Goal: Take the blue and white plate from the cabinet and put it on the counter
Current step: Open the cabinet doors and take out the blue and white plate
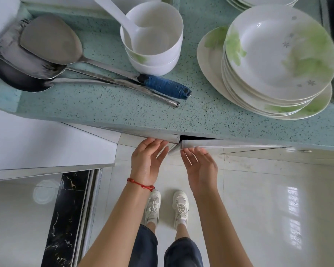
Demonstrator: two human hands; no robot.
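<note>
I could read no words, numbers, brands or signs anywhere. The plates [280, 54] and the bowl [152, 35] on my counter [104, 108] carried only green washes and small grey star-like flowers, and the cabinet doors [220, 145] were plain, with no label.

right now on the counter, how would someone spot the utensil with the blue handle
Start at the green speckled counter and find the metal utensils lying at its left. The spatula lies on top, handle running toward the stacked white bowls. Only its handle end is wrapped in blue tape; its neighbours' handles are bare metal.
</note>
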